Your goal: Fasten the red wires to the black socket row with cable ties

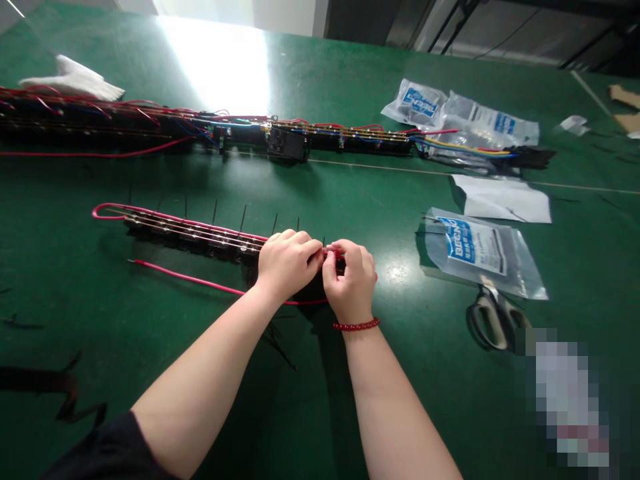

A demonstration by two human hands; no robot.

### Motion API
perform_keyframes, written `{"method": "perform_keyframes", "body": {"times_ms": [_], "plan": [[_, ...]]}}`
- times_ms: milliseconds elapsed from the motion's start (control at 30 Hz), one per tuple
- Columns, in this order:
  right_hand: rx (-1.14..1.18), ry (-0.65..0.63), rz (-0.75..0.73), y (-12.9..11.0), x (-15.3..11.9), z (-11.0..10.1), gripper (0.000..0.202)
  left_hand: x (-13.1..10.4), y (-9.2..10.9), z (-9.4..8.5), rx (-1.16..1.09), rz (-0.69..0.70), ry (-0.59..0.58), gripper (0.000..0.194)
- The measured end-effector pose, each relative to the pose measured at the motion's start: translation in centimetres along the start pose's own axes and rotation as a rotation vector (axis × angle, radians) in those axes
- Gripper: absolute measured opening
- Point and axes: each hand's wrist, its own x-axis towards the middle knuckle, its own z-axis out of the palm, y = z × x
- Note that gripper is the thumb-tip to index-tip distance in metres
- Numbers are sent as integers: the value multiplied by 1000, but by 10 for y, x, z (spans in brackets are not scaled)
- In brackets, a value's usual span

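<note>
Strip (193,237) partly hidden behind both hands (286,262); fingertip hold unclear

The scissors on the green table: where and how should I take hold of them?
Probably by the handle loops, with the right hand coming from the near side: the loops face you, while the other end points away, toward the plastic bag.

hands (287,263) (350,277): 2 | blue labels (420,103) (505,124) (456,239): 3 | scissors (496,308): 1 | bracelet (357,326): 1
</note>
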Motion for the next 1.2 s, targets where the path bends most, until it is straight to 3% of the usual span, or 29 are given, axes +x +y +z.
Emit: {"method": "perform_keyframes", "body": {"times_ms": [167,300,500,800,1200], "plan": [[-84,-76,32,0,0,1,19,0,0,-2,3,27,-22,25],[-133,-139,-43,3,2,0,22,0,-1,-3,-24,36,-15,23],[-9,-70,-67,6,4,-1,24,0,-2,-4,-28,54,-11,22],[86,13,-46,6,3,-1,10,-2,-4,0,-77,75,34,23],[34,-34,19,7,3,0,12,-1,-4,1,-99,65,50,25]]}}
